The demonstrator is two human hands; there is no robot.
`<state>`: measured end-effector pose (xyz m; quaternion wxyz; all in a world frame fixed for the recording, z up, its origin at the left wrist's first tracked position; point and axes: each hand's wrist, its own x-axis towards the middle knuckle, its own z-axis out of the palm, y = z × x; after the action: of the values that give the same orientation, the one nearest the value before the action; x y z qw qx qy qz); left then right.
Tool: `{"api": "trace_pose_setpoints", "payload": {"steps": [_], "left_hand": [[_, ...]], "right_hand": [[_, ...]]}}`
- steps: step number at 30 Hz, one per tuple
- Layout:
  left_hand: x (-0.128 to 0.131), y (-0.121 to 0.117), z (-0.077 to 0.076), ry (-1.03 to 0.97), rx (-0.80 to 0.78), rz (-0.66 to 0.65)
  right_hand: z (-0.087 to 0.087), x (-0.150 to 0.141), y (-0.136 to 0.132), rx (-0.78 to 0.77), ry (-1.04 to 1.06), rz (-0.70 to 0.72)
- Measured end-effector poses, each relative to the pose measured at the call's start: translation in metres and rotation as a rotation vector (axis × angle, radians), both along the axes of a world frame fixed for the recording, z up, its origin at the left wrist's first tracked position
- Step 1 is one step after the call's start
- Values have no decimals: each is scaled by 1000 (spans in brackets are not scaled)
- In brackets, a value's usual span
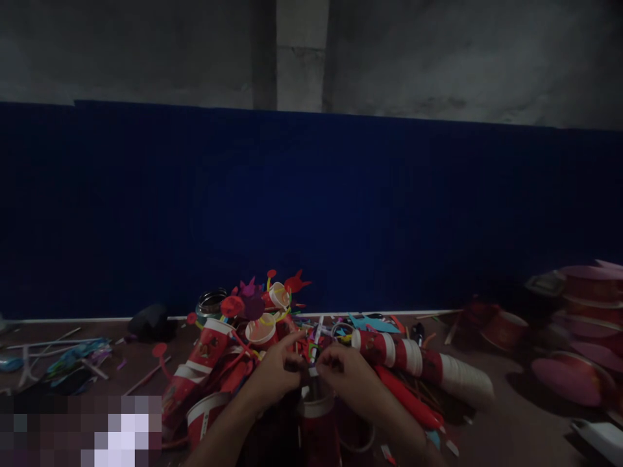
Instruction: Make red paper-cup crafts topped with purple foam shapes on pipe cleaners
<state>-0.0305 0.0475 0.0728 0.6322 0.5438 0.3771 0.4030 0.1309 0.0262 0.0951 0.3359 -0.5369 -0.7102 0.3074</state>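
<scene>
Two hands, left (285, 370) and right (338, 368), curl their fingers above a red paper cup (318, 415); any pinched item is unclear.

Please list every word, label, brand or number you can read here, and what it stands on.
No text can be read.
Dark marks on the white panel of the lower-left paper cup: too small and blurred.
Print on the tilted red cup: too blurred to tell whether it has lettering.

Deep blue panel (311, 214), red cups (210, 344) with white rims, turquoise cutout (374, 323).
</scene>
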Motion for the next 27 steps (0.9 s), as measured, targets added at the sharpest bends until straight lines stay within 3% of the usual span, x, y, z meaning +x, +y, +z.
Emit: {"api": "trace_pose_setpoints", "payload": {"steps": [13, 21, 27], "left_hand": [[-1, 5, -5, -7, -16, -13], [-2, 3, -3, -5, -39, 2], [-1, 1, 1, 33, 22, 86]], "right_hand": [[-11, -4, 4, -66, 92, -70], [-4, -8, -1, 17, -30, -129], [7, -10, -8, 95, -147, -159]]}}
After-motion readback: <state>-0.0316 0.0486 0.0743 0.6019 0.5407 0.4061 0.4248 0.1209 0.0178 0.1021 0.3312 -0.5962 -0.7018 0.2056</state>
